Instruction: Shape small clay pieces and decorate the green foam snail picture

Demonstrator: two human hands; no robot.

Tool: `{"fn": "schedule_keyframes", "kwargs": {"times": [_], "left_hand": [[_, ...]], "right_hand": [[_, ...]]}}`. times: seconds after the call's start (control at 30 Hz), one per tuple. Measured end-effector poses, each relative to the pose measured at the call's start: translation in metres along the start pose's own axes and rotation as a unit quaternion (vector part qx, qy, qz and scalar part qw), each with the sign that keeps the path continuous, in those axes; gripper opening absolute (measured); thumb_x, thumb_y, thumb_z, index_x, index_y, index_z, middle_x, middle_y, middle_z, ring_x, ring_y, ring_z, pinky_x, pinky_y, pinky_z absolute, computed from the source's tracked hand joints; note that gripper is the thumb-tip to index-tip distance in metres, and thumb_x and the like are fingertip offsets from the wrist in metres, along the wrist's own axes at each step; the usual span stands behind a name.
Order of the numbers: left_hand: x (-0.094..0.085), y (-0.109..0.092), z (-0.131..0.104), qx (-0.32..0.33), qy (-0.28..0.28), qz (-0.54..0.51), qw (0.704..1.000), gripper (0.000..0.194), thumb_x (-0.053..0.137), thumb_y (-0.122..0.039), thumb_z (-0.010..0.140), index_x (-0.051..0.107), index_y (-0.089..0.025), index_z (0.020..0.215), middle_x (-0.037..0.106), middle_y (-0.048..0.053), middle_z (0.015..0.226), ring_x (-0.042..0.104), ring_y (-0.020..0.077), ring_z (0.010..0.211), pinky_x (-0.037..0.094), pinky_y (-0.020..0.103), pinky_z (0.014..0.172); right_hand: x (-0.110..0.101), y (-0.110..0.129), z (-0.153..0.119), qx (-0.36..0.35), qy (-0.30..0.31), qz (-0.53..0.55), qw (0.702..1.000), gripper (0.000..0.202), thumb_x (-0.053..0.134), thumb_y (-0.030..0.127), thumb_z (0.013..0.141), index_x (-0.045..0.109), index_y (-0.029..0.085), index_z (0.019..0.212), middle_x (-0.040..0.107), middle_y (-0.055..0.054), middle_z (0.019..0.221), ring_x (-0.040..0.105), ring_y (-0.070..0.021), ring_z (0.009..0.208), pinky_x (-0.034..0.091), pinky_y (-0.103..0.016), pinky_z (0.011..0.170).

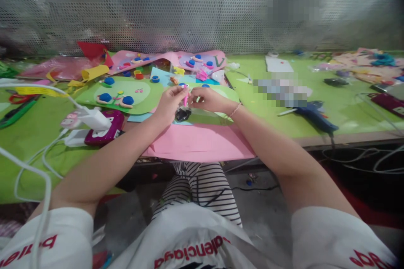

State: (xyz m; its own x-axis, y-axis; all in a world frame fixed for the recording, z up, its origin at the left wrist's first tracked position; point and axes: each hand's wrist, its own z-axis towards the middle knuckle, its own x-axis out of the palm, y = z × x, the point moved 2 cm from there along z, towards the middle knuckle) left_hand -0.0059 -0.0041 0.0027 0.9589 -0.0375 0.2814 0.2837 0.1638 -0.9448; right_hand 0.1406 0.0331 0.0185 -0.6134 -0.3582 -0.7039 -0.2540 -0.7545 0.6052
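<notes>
Close together over the middle of the table, both hands are at a small pink piece (pixel 185 99), slim and upright, its kind too small to tell. My left hand (pixel 173 100) pinches it between thumb and fingers. My right hand (pixel 206 98) is beside it with fingers curled and pressed together; whatever its fingertips hold is hidden. Just below lies a dark lump in clear wrapping (pixel 183 114). Pink sheets (pixel 202 143) lie along the table edge nearest me. To the left, a green sheet (pixel 143 94) carries blue-topped shapes and small cherries.
A purple power strip (pixel 105 128) with white plugs and cables stands at left. Green-handled scissors (pixel 22 111) lie farther left. At right rests a blue glue gun (pixel 316 117), its cord hanging over the edge. Behind, a decorated pink sheet (pixel 172 59) lies before a perforated metal panel (pixel 189 8).
</notes>
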Motion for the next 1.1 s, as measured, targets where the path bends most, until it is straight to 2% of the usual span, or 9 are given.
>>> {"fn": "schedule_keyframes", "kwargs": {"times": [0.13, 0.3, 0.4, 0.5, 0.63, 0.73, 0.83, 0.93, 1.1], "left_hand": [[-0.001, 0.001, 0.0, 0.005, -0.019, -0.028, 0.999, 0.028, 0.08, -0.036, 0.065, 0.06, -0.017, 0.069, 0.056, -0.005, 0.058, 0.048, 0.0051, 0.049, 0.039, 0.021, 0.051], [-0.002, -0.002, 0.002, -0.002, -0.035, -0.031, 0.999, 0.029, 0.077, -0.036, 0.069, 0.055, -0.018, 0.065, 0.051, -0.005, 0.055, 0.047, 0.005, 0.048, 0.04, 0.021, 0.052], [-0.003, -0.005, 0.003, 0.007, -0.038, -0.033, 0.999, 0.027, 0.077, -0.035, 0.07, 0.057, -0.018, 0.066, 0.054, -0.005, 0.057, 0.048, 0.0047, 0.049, 0.041, 0.021, 0.053], [-0.006, -0.01, 0.006, 0.014, -0.037, -0.023, 0.999, 0.026, 0.076, -0.036, 0.071, 0.058, -0.018, 0.068, 0.059, -0.004, 0.062, 0.052, 0.0054, 0.053, 0.042, 0.021, 0.055], [-0.01, -0.016, 0.01, 0.023, -0.043, -0.012, 0.999, 0.028, 0.078, -0.038, 0.068, 0.059, -0.018, 0.071, 0.062, -0.002, 0.065, 0.059, 0.0075, 0.062, 0.044, 0.02, 0.057], [-0.013, -0.018, 0.012, 0.036, -0.044, -0.002, 0.998, 0.031, 0.081, -0.04, 0.063, 0.06, -0.018, 0.071, 0.063, -0.002, 0.066, 0.06, 0.0087, 0.065, 0.044, 0.02, 0.058], [-0.014, -0.014, 0.013, 0.05, -0.018, 0.018, 0.998, 0.034, 0.083, -0.042, 0.059, 0.063, -0.017, 0.07, 0.064, -0.001, 0.066, 0.061, 0.0093, 0.067, 0.044, 0.02, 0.058], [-0.013, -0.008, 0.013, 0.06, 0.013, 0.034, 0.998, 0.034, 0.083, -0.041, 0.058, 0.065, -0.017, 0.073, 0.067, 0.0, 0.07, 0.062, 0.0105, 0.072, 0.046, 0.021, 0.063], [-0.009, -0.009, 0.009, 0.033, 0.011, 0.019, 0.999, 0.036, 0.083, -0.042, 0.058, 0.064, -0.017, 0.075, 0.067, 0.001, 0.074, 0.062, 0.0111, 0.069, 0.045, 0.023, 0.06]], "right_hand": [[0.007, 0.003, 0.0, -0.011, 0.02, -0.013, 1.0, 0.009, 0.058, 0.013, 0.072, 0.062, 0.017, 0.079, 0.066, -0.003, 0.081, 0.057, -0.0128, 0.07, 0.044, -0.025, 0.063], [0.018, 0.005, 0.002, -0.007, -0.012, -0.055, 0.998, 0.013, 0.052, 0.006, 0.069, 0.053, 0.017, 0.075, 0.06, -0.001, 0.074, 0.051, -0.0108, 0.063, 0.04, -0.023, 0.06], [0.02, 0.006, 0.004, -0.02, -0.029, -0.06, 0.998, 0.014, 0.05, 0.004, 0.069, 0.049, 0.018, 0.071, 0.057, -0.001, 0.071, 0.05, -0.0111, 0.063, 0.041, -0.023, 0.06], [0.015, 0.008, 0.004, -0.024, -0.056, -0.058, 0.997, 0.018, 0.047, 0.001, 0.069, 0.054, 0.018, 0.071, 0.059, -0.003, 0.077, 0.054, -0.0123, 0.068, 0.044, -0.024, 0.065], [0.003, 0.003, 0.004, 0.02, -0.125, -0.045, 0.991, 0.024, 0.048, 0.003, 0.071, 0.066, 0.018, 0.074, 0.065, -0.004, 0.083, 0.058, -0.014, 0.073, 0.047, -0.026, 0.071], [-0.005, -0.005, 0.004, 0.076, -0.175, -0.013, 0.981, 0.025, 0.05, 0.005, 0.073, 0.071, 0.018, 0.075, 0.068, -0.003, 0.077, 0.059, -0.014, 0.069, 0.048, -0.028, 0.071], [-0.009, -0.012, 0.005, 0.121, -0.208, 0.046, 0.97, 0.022, 0.054, 0.008, 0.073, 0.074, 0.017, 0.078, 0.069, -0.002, 0.074, 0.059, -0.0135, 0.066, 0.048, -0.028, 0.068], [-0.007, -0.016, 0.006, 0.141, -0.222, 0.108, 0.959, 0.024, 0.055, 0.007, 0.072, 0.074, 0.018, 0.08, 0.071, -0.001, 0.076, 0.06, -0.0132, 0.069, 0.05, -0.028, 0.07], [-0.002, -0.017, 0.006, 0.17, -0.232, 0.195, 0.938, 0.019, 0.058, 0.01, 0.075, 0.074, 0.019, 0.082, 0.07, 0.001, 0.076, 0.061, -0.0108, 0.068, 0.051, -0.025, 0.07]]}}
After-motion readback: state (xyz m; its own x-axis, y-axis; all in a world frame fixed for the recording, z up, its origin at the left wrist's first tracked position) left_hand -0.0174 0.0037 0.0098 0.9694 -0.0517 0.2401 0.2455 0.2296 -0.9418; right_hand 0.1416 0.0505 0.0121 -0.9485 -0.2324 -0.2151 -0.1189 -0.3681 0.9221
